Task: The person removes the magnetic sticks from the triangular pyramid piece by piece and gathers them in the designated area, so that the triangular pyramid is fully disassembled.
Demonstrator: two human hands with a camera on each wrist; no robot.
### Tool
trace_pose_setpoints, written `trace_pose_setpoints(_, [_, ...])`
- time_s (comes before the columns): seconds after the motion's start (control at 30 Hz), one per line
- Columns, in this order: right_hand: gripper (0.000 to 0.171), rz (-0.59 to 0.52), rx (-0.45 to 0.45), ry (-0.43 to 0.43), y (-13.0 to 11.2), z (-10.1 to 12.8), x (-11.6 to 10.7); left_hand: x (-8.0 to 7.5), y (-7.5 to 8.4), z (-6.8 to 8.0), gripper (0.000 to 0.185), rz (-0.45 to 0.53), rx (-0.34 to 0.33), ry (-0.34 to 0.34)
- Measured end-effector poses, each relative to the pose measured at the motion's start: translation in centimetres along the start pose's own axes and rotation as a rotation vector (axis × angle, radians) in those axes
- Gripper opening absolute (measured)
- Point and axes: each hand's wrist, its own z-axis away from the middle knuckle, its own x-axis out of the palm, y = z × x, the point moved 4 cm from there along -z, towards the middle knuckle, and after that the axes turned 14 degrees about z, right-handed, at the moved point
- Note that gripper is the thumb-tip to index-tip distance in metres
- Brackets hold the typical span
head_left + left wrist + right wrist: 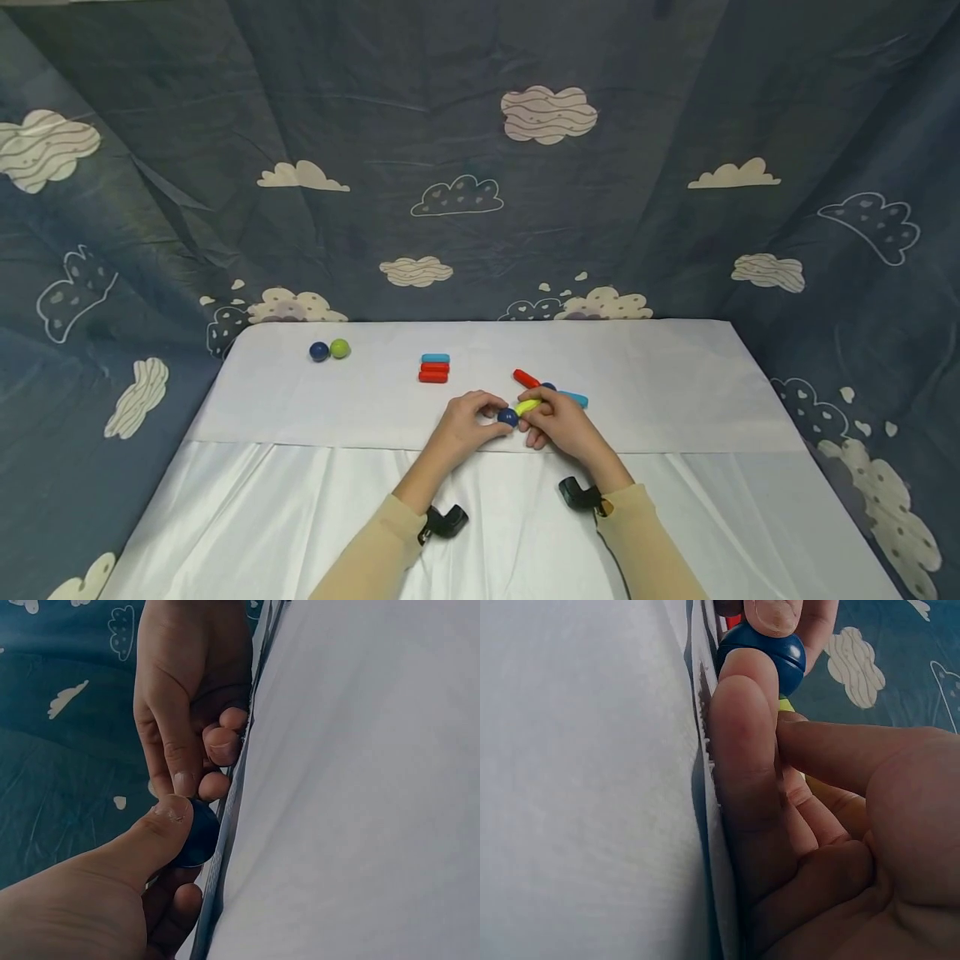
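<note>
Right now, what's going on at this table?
A person sits at a table draped in white cloth, both hands together near its middle. The left hand pinches a dark blue ball between thumb and fingers, and the right hand holds a yellow-green stick against it. Just behind lie a red stick and a light blue stick. Further back sit a stack of blue and red sticks and a blue and green pair of balls.
</note>
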Motion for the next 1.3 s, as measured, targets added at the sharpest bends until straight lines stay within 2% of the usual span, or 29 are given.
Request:
trace_pose_setpoints(0.27, [0.033,-0.024,-0.015,-0.017,0.4,-0.1,-0.1,0.0,-0.2,0.1,0.029,0.028,-0.027,-0.007])
trace_pose_setpoints(0.57, [0.033,-0.022,0.009,0.019,0.3,-0.2,-0.2,0.3,-0.4,0.2,0.026,0.132,-0.034,-0.088])
trace_pose_setpoints(0.83, [0.033,-0.04,0.012,0.01,0.6,-0.2,-0.1,-0.4,-0.3,0.2,0.027,0.187,-0.035,-0.036])
trace_pose_setpoints(0.93, [0.033,-0.049,0.015,0.003,0.8,-0.3,-0.1,-1.7,-0.1,0.1,0.028,0.218,-0.033,0.024])
trace_pose_setpoints(1.03, [0.033,-0.056,0.019,0.0,1.0,-0.3,-0.1,-3.8,0.1,0.1,0.029,0.251,-0.027,0.102])
trace_pose_setpoints(1.13, [0.033,-0.07,0.014,-0.001,1.0,-0.3,-0.1,-6.8,0.2,0.2,0.031,0.279,-0.02,0.196])
trace_pose_setpoints(1.3, [0.032,-0.082,0.001,-0.002,0.8,-0.1,-0.1,-12.5,0.0,0.9,0.033,0.24,-0.044,0.41])
